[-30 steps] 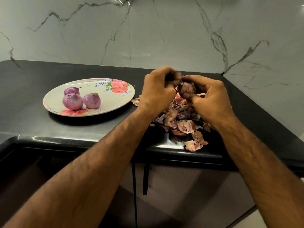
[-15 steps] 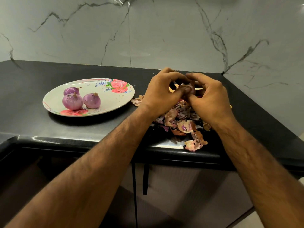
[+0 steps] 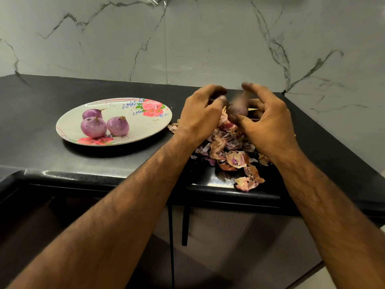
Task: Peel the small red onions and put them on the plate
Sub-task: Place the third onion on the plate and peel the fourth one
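While three onions point(image 3: 93, 127) rest on the plate point(image 3: 145, 126), right fingers point(image 3: 241, 121) pinch another onion point(image 3: 237, 109).

Glossy black stone counter point(image 3: 41, 113), papery peels point(image 3: 233, 151)

Oval white plate point(image 3: 145, 124), pink roses printed at far and near rims; lies flat on the black counter point(image 3: 37, 105); bears three peeled, glossy purple onions, grouped close on its left half; back onion point(image 3: 92, 113) on its side, stalk tip pointing right; front-left onion point(image 3: 93, 127) upright, dry tip up; front-right onion point(image 3: 118, 126) just beside it, slightly tilted; fourth onion point(image 3: 237, 109) dull brownish-red, blurred, still in its skin as far as can be told; held above the counter, right of the plate, pinched in the right hand point(image 3: 268, 126), thumb beneath, fingers behind.
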